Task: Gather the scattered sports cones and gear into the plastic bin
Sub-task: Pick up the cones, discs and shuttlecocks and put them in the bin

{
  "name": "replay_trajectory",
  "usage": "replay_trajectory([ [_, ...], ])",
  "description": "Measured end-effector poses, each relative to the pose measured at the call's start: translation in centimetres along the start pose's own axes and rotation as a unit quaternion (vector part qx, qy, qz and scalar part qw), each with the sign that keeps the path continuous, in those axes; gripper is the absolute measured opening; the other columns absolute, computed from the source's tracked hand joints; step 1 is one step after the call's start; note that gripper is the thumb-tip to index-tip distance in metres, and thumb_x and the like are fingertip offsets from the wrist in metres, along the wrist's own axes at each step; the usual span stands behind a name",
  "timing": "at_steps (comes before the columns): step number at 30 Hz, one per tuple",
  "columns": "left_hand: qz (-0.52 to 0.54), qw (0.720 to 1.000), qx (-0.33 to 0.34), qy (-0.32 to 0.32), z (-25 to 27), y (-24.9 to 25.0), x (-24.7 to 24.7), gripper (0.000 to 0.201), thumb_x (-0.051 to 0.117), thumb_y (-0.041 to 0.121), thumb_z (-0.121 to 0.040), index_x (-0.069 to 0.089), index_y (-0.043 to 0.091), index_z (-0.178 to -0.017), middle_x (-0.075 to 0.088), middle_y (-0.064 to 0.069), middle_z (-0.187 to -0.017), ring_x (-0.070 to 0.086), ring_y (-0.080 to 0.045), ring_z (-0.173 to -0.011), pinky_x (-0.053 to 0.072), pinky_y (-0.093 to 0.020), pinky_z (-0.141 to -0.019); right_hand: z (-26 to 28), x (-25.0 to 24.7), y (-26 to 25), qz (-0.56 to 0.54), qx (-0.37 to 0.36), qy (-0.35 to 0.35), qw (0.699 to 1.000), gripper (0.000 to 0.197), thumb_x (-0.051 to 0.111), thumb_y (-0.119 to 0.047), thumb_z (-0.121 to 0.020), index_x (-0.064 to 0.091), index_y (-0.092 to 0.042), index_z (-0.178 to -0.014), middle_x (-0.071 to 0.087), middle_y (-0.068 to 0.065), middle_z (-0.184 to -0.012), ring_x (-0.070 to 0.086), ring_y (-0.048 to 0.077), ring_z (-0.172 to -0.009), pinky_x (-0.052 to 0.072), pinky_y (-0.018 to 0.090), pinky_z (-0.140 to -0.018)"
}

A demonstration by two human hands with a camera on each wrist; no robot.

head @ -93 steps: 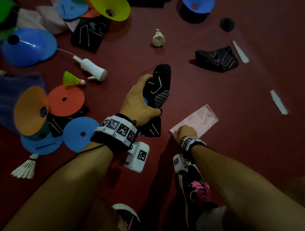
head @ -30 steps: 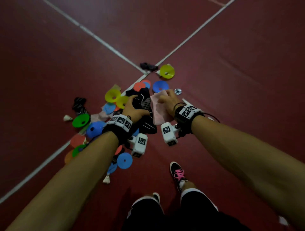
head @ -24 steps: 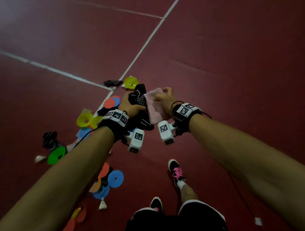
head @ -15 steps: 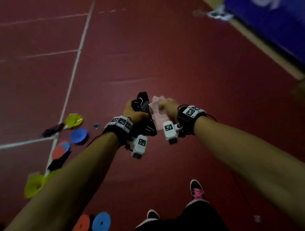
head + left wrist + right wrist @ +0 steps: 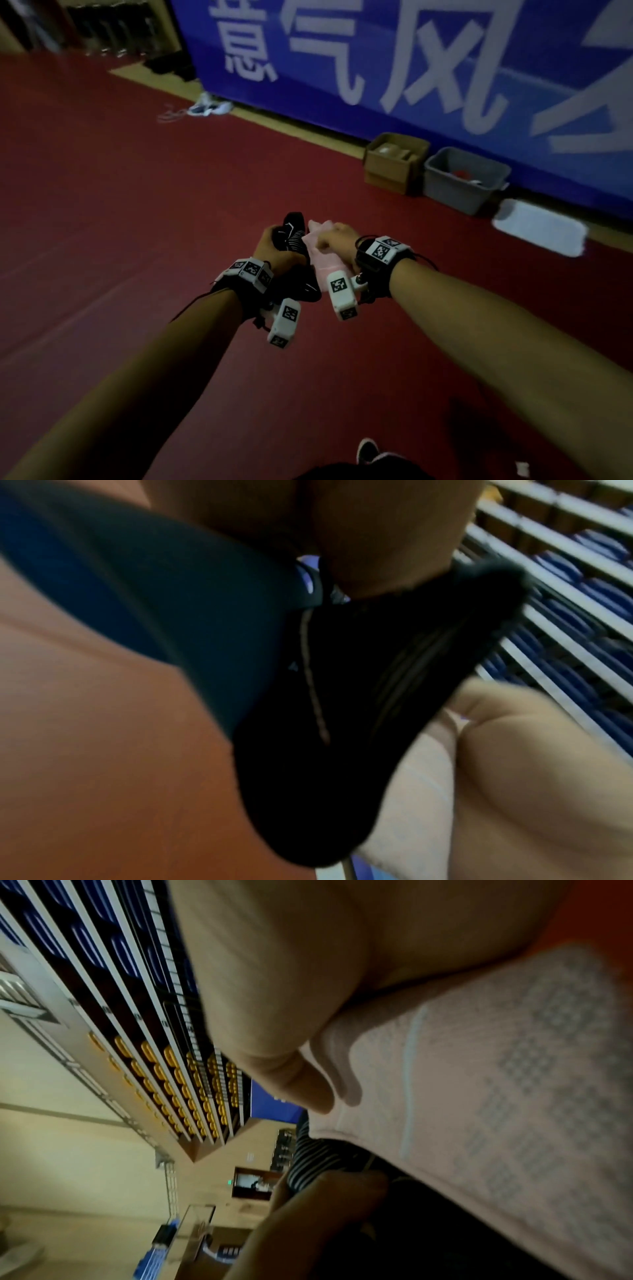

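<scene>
The grey plastic bin (image 5: 464, 180) is sitting on the red court floor (image 5: 137, 205) against the foot of a blue banner (image 5: 411, 51) with large white characters, well apart from both hands, with something red and something white lying inside it. A brown cardboard box (image 5: 394, 161) is standing just beside the bin on its left, and a flat white lid or tray (image 5: 539, 231) is lying on the floor just to its right. The left hand (image 5: 274, 248) is gripping a bundle of black socks (image 5: 294, 236) with white stripes, its fingers curled tightly round them; in the left wrist view the black fabric (image 5: 359, 696) is hanging from the fist next to a dark blue edge (image 5: 154, 588), which is too blurred to name. The right hand (image 5: 337, 240) is holding a folded pale pink cloth (image 5: 323, 267), with its fingers closed over the top edge; the right wrist view is showing the thumb pressing into the woven pink fabric (image 5: 479, 1096). The two hands are being held close together at mid-height, and the socks and the cloth are touching. A black shoe (image 5: 368, 450) is showing at the bottom edge.
</scene>
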State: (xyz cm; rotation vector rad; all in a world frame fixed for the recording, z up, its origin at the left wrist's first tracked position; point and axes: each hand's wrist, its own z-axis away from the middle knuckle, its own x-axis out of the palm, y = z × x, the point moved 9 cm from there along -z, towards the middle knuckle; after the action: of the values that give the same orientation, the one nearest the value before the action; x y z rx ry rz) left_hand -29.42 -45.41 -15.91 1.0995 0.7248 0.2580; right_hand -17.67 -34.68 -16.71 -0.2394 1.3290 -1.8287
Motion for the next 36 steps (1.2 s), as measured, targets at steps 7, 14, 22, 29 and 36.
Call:
replay_trajectory([
  [7,-0.001,0.996,0.026,-0.085,-8.7,6.6,13.5,0.079,0.074,-0.005,-0.073,0.034,0.010,-0.139,0.052,-0.007,-0.112,0.055,-0.021,-0.091,0.046,-0.029,-0.067,-6.6,-14.6,2.8,-0.041,0.025,0.072,0.996,0.028,0.046,-0.007,-0.095,0.053,-0.005,-0.122,0.046,0.001,-0.081,0.045,0.011,-0.068,0.040,0.020,-0.061],
  [14,-0.021,0.992,0.030,-0.117,-20.6,8.3,17.6,0.087,0.078,-0.003,-0.069,0.032,0.012,-0.141,0.050,-0.007,-0.113,0.054,-0.025,-0.096,0.045,-0.033,-0.077,-15.6,-18.4,4.2,-0.060,0.065,0.133,0.987,0.051,0.053,0.003,-0.071,0.053,-0.015,-0.120,0.059,0.013,-0.105,0.059,0.031,-0.095,0.053,0.044,-0.082],
  [22,-0.072,0.981,0.062,-0.167,-37.8,13.7,18.3,0.081,0.077,0.005,-0.073,0.034,0.020,-0.140,0.054,-0.001,-0.104,0.057,-0.022,-0.089,0.047,-0.032,-0.079,-28.5,-24.8,-0.1,-0.036,0.086,0.213,0.973,0.047,0.075,-0.010,-0.075,0.057,-0.010,-0.118,0.059,0.009,-0.106,0.060,0.028,-0.093,0.049,0.035,-0.073],
  [29,-0.114,0.960,0.115,-0.230,-50.8,21.9,26.0,0.075,0.079,0.004,-0.073,0.037,0.015,-0.134,0.054,-0.001,-0.104,0.055,-0.022,-0.095,0.045,-0.031,-0.082,-35.1,-33.1,-0.4,-0.061,0.109,0.307,0.943,0.037,0.075,-0.016,-0.074,0.060,-0.001,-0.104,0.058,0.008,-0.088,0.055,0.022,-0.075,0.044,0.029,-0.065],
  [36,-0.120,0.940,0.122,-0.296,-59.3,26.3,41.0,0.049,0.070,0.003,-0.076,0.049,0.020,-0.117,0.064,-0.006,-0.103,0.062,-0.024,-0.089,0.049,-0.032,-0.076,-42.2,-48.0,4.6,-0.082,0.157,0.355,0.918,0.032,0.077,-0.022,-0.075,0.063,-0.005,-0.098,0.063,0.009,-0.092,0.058,0.023,-0.077,0.045,0.029,-0.065],
])
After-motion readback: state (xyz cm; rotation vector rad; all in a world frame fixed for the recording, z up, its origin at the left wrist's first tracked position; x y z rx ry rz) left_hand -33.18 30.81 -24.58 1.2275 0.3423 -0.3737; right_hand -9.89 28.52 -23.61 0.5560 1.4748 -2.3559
